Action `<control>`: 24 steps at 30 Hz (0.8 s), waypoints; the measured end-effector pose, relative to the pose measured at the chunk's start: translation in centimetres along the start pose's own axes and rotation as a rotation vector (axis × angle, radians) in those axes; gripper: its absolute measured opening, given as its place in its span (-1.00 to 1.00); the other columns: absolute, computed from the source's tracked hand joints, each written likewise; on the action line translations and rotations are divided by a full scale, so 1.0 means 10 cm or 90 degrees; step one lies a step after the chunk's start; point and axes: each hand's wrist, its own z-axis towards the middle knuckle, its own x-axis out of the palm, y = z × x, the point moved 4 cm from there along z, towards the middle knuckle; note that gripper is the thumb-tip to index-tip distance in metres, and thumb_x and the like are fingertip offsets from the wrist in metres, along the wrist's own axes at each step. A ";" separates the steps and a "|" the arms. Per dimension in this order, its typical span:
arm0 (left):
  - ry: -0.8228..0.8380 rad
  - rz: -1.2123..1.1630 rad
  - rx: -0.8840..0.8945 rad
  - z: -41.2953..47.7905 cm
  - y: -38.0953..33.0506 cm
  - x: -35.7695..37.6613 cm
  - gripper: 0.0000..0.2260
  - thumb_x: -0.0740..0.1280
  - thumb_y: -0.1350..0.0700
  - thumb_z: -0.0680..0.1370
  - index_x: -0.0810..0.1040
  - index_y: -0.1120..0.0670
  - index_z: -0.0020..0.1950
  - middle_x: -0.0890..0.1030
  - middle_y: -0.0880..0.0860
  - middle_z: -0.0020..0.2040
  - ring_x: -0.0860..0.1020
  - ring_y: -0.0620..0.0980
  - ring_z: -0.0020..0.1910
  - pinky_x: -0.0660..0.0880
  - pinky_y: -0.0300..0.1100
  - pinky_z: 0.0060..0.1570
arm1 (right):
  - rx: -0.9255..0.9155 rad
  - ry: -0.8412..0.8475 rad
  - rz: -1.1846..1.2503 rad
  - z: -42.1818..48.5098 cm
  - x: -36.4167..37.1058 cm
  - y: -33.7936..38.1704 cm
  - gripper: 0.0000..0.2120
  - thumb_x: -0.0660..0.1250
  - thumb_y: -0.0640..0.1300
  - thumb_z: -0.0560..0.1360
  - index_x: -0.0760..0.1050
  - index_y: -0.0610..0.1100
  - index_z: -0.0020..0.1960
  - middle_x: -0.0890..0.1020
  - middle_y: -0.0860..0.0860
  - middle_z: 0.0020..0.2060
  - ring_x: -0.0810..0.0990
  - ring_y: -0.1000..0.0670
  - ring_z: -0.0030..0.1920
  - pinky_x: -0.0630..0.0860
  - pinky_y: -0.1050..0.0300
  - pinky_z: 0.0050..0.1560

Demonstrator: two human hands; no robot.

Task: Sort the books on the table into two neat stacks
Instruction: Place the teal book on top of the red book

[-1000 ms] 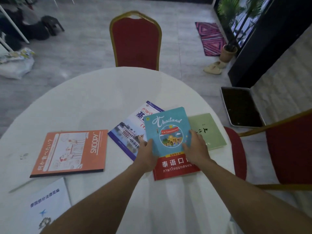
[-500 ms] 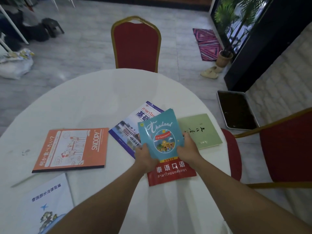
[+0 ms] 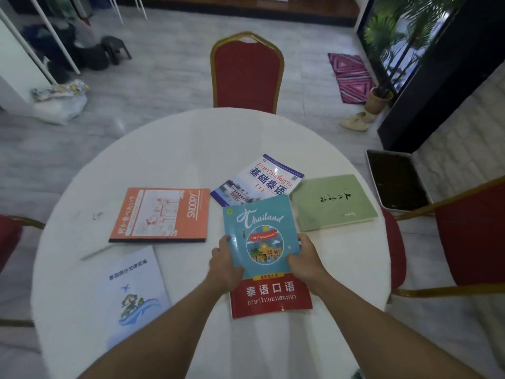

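A teal and red Thailand book (image 3: 262,236) lies in front of me on the round white table (image 3: 169,149). My left hand (image 3: 225,265) grips its left edge and my right hand (image 3: 307,258) grips its right edge. Its far corner overlaps a white and blue textbook (image 3: 262,179). A green book (image 3: 333,201) lies to the right, an orange Snoopy book (image 3: 161,214) to the left, and a pale blue booklet (image 3: 131,291) at the near left.
A red chair (image 3: 247,72) stands across the table, another (image 3: 464,236) at the right, a third (image 3: 8,236) at the left edge. A pencil-like stick (image 3: 95,253) lies near the orange book. A dark tray (image 3: 396,181) sits on the floor to the right.
The Thailand book, held by both hands, has been drawn nearer to me and turned square, so it covers less of the white and blue textbook. The view has shifted upward.
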 end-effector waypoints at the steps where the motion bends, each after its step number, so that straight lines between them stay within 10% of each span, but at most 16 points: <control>1: -0.005 0.004 0.012 0.08 0.18 -0.01 -0.18 0.44 0.03 0.27 0.09 -0.33 0.39 0.50 0.00 0.19 0.60 0.09 0.11 0.64 0.14 -0.04 | 0.002 0.002 -0.002 -0.06 0.07 -0.02 -0.64 0.25 -0.33 0.53 0.38 0.04 0.20 0.66 -0.04 0.01 0.70 -0.09 -0.04 0.69 -0.14 -0.07; 24: 0.073 0.309 0.090 -1.09 0.31 -0.26 -0.20 0.37 0.10 0.52 -0.08 0.14 0.57 0.14 0.16 0.39 0.25 0.11 0.38 0.37 -0.07 0.37 | -0.076 0.024 -0.472 -0.40 0.58 -0.53 -0.30 0.49 0.06 0.45 0.21 -0.10 0.43 0.28 -0.11 0.31 0.29 -0.12 0.35 0.42 0.03 0.29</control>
